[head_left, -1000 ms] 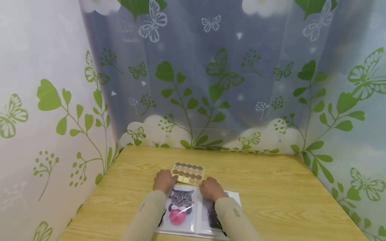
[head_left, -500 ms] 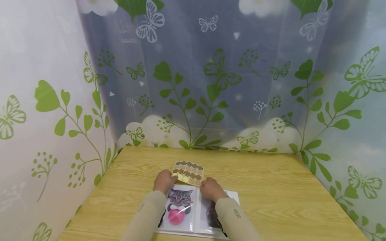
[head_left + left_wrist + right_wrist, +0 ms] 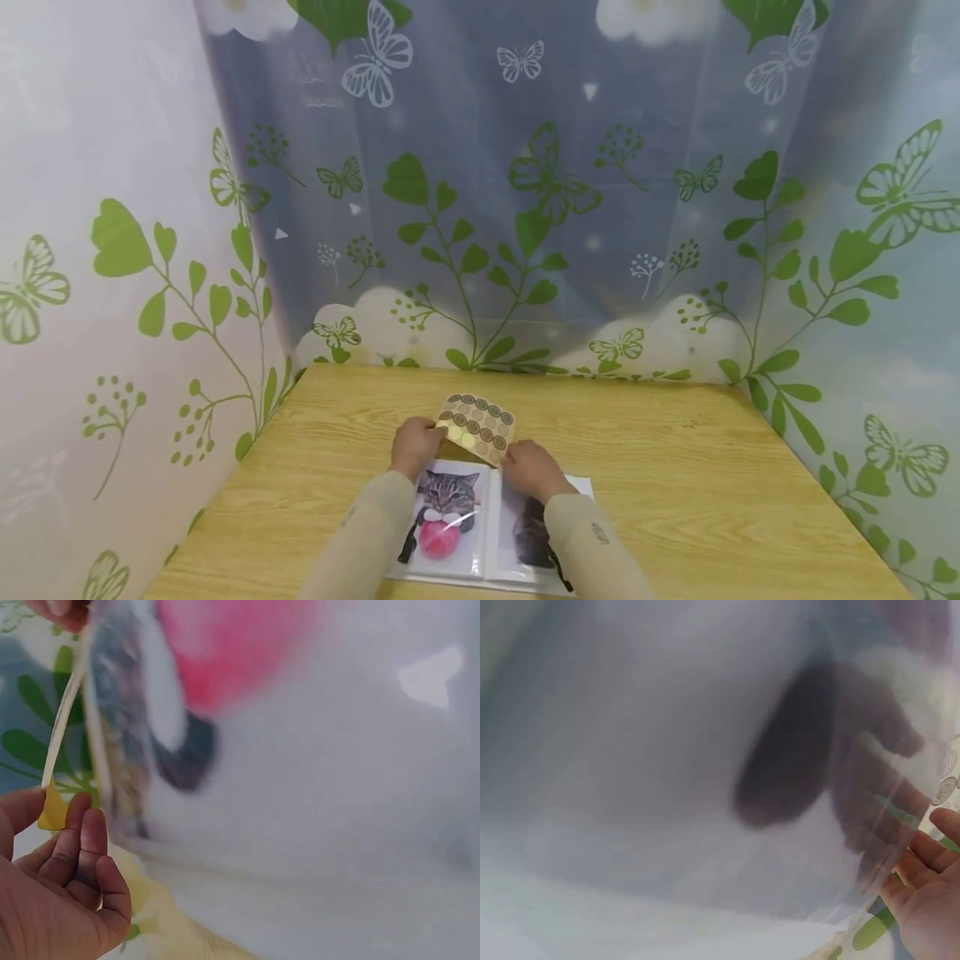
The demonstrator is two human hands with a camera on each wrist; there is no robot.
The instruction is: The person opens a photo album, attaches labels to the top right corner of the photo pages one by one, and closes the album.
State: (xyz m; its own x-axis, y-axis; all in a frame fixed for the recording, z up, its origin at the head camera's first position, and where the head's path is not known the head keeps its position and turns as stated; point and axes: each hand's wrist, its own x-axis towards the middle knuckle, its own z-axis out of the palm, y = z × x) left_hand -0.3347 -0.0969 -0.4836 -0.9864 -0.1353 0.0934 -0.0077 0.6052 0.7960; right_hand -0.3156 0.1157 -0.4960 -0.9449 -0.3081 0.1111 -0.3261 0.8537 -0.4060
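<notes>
A tan sticker sheet (image 3: 476, 427) with rows of dark and pale round stickers is held tilted beyond the top edge of an open photo album (image 3: 489, 533). My left hand (image 3: 415, 446) pinches its left corner between thumb and fingers; the left wrist view shows the sheet (image 3: 61, 724) almost edge-on and slightly bowed. At the lower right corner, my right hand (image 3: 536, 468) holds the sheet with its fingertips, partly hidden in the head view. The album's left page has a cat photo with a pink ball (image 3: 440, 539); my right forearm covers much of the right page's dark photo.
The album lies on a wood-grain table (image 3: 675, 483) near its front edge. A printed curtain (image 3: 480, 208) with butterflies and leaves stands behind the table and along both sides.
The sticker sheet has shifted slightly away and to the right, and tilts more, its right side lower. My left hand has moved a little right and farther out with it. The album stays put.
</notes>
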